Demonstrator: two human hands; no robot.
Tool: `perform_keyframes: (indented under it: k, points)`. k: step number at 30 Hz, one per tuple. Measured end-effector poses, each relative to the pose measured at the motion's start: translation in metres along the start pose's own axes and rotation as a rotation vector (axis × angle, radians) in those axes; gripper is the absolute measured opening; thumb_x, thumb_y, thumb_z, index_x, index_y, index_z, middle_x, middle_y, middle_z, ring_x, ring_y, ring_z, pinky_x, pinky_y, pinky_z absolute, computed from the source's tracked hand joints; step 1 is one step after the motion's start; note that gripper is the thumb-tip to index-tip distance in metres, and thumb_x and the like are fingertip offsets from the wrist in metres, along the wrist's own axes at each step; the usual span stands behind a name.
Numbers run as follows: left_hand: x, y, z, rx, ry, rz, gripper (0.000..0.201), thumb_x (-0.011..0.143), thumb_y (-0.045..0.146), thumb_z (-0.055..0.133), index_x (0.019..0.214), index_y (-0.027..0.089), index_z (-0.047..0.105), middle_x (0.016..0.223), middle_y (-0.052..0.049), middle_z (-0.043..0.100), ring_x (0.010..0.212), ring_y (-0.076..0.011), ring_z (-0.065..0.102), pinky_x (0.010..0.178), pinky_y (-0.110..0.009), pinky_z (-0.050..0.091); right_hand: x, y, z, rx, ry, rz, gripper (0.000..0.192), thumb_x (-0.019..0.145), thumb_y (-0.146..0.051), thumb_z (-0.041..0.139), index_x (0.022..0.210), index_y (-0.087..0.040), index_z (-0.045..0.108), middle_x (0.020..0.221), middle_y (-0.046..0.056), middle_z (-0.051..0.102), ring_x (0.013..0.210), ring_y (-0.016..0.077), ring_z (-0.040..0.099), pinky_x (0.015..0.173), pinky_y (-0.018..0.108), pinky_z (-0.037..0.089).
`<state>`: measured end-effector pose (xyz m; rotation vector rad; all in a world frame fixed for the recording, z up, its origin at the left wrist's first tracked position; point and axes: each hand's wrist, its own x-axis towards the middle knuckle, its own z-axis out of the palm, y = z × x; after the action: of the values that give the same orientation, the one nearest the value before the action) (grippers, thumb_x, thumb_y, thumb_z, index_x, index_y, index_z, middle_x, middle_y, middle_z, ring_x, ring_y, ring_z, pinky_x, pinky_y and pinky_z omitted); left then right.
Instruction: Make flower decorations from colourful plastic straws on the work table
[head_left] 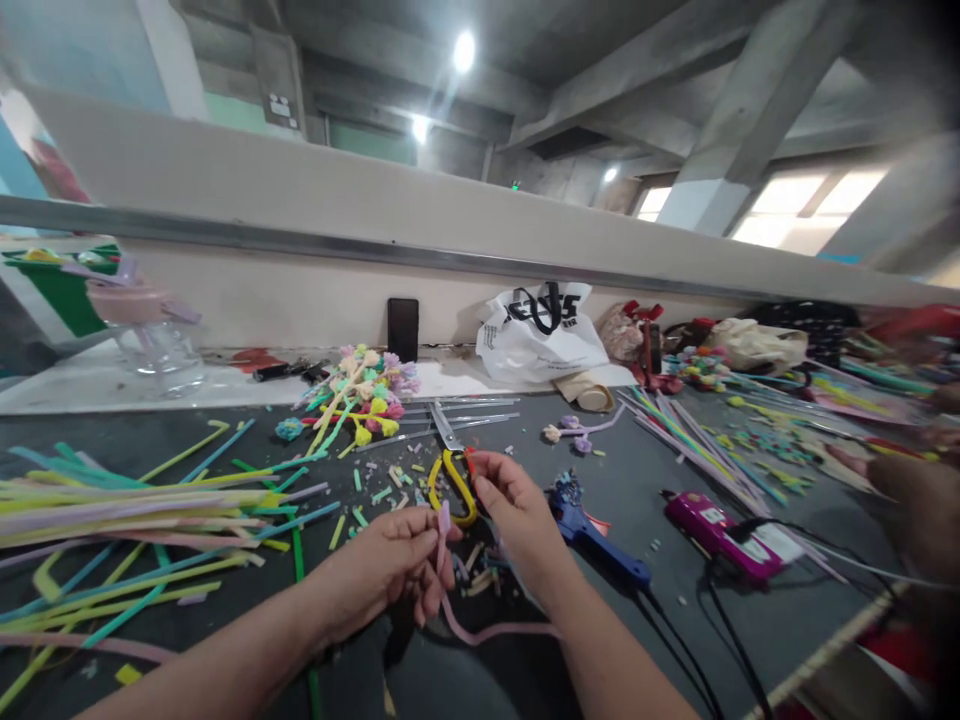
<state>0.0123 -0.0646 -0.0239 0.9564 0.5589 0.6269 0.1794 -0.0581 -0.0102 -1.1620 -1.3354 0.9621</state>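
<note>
A pale pink fuzzy stem (444,520), like a pipe cleaner, is pinched between the thumb and fingers of my left hand (409,550). Its upper end is bent over, and its long tail curves right under my right forearm. Just ahead is a pair of scissors (448,440) with yellow and red handles, the blades pointing away from me. My right hand (514,500) has its curled fingers and thumb at the red side of those handles; part of the grip is hidden. Cut bits of stem (382,495) lie scattered around the scissors.
Bundled fuzzy stems (135,510) spread at the left, with finished fuzzy flowers (360,390) behind. To the right lie a blue glue gun (600,540), a purple power strip (724,535) and cables. Another person's hand (862,470) is at the far right. A white bag (540,335) stands behind.
</note>
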Motion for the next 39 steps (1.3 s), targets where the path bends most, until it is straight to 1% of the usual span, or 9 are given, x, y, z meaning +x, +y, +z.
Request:
perform_keyframes:
  k: [8,12,14,18,26,29,32,36,39]
  points:
    - [-0.003,0.000,0.002,0.037,0.014,0.028,0.017,0.078,0.030,0.055,0.076,0.014,0.051,0.062,0.000,0.058,0.043,-0.0059,0.051,0.040,-0.016,0.042,0.000,-0.017,-0.028,-0.227,0.289,-0.126,0.026,0.073,-0.019,0.045,0.097,-0.017,0.051,0.079,0.002,0.057,0.072,0.0150,0.055,0.067,0.027,0.043]
    - [-0.004,0.001,0.002,0.058,0.002,-0.019,0.024,0.078,0.035,0.054,0.068,0.013,0.050,0.058,0.001,0.056,0.037,-0.0045,0.048,0.033,-0.014,0.037,-0.018,-0.029,-0.067,-0.765,0.347,-0.058,0.030,0.075,-0.018,0.040,0.103,-0.016,0.049,0.089,0.006,0.059,0.079,0.0166,0.056,0.071,0.029,0.043]
    - [-0.005,0.002,0.003,0.036,-0.001,-0.043,0.025,0.077,0.036,0.055,0.068,0.013,0.050,0.061,0.000,0.058,0.036,-0.0039,0.047,0.031,-0.013,0.035,-0.028,-0.023,-0.083,-1.047,0.351,0.061,0.032,0.072,-0.016,0.042,0.103,-0.015,0.049,0.099,0.010,0.058,0.090,0.0214,0.054,0.078,0.035,0.040]
    - [-0.005,0.002,0.002,-0.009,-0.018,-0.044,0.024,0.079,0.035,0.054,0.069,0.013,0.049,0.064,-0.002,0.061,0.036,-0.0035,0.048,0.031,-0.012,0.035,-0.042,-0.002,-0.097,-1.228,0.285,0.227,0.041,0.061,-0.011,0.051,0.102,-0.013,0.052,0.106,0.015,0.057,0.101,0.0335,0.048,0.082,0.050,0.034]
    - [-0.008,0.005,0.003,-0.146,-0.058,0.027,0.014,0.081,0.026,0.052,0.073,0.014,0.049,0.059,-0.002,0.063,0.031,-0.0041,0.048,0.028,-0.011,0.033,-0.040,0.009,-0.113,-1.241,0.207,0.279,0.044,0.070,-0.017,0.048,0.113,-0.010,0.045,0.106,0.018,0.059,0.096,0.0309,0.055,0.078,0.041,0.040]
    - [-0.009,0.005,0.002,-0.179,-0.066,0.048,0.013,0.080,0.024,0.052,0.073,0.014,0.050,0.058,-0.003,0.063,0.030,-0.0044,0.049,0.028,-0.010,0.033,-0.037,0.004,-0.122,-1.111,0.313,0.204,0.045,0.071,-0.024,0.047,0.114,-0.013,0.043,0.106,0.017,0.058,0.094,0.0280,0.057,0.079,0.039,0.040]
    - [-0.009,0.004,0.003,-0.162,-0.059,0.054,0.015,0.079,0.025,0.053,0.070,0.014,0.048,0.059,-0.003,0.064,0.031,-0.0055,0.050,0.028,-0.011,0.035,-0.044,-0.011,-0.120,-0.635,0.395,0.156,0.049,0.068,-0.033,0.055,0.113,-0.016,0.044,0.096,0.011,0.060,0.081,0.0232,0.058,0.072,0.035,0.044]
    - [-0.007,0.003,0.009,-0.108,0.001,0.043,0.018,0.077,0.026,0.056,0.067,0.015,0.045,0.059,-0.003,0.064,0.033,-0.0074,0.053,0.030,-0.013,0.039,-0.070,-0.030,-0.093,0.276,0.166,0.260,0.049,0.067,-0.052,0.057,0.101,-0.017,0.057,0.070,0.006,0.057,0.057,0.0170,0.051,0.050,0.027,0.041]
    - [-0.006,0.002,0.011,-0.083,0.050,0.044,0.019,0.077,0.027,0.056,0.067,0.015,0.045,0.056,-0.001,0.063,0.034,-0.0079,0.054,0.031,-0.014,0.040,-0.089,-0.028,-0.060,0.627,-0.067,0.333,0.059,0.054,-0.062,0.062,0.091,-0.017,0.064,0.064,0.004,0.052,0.044,0.0089,0.035,0.042,0.023,0.034]
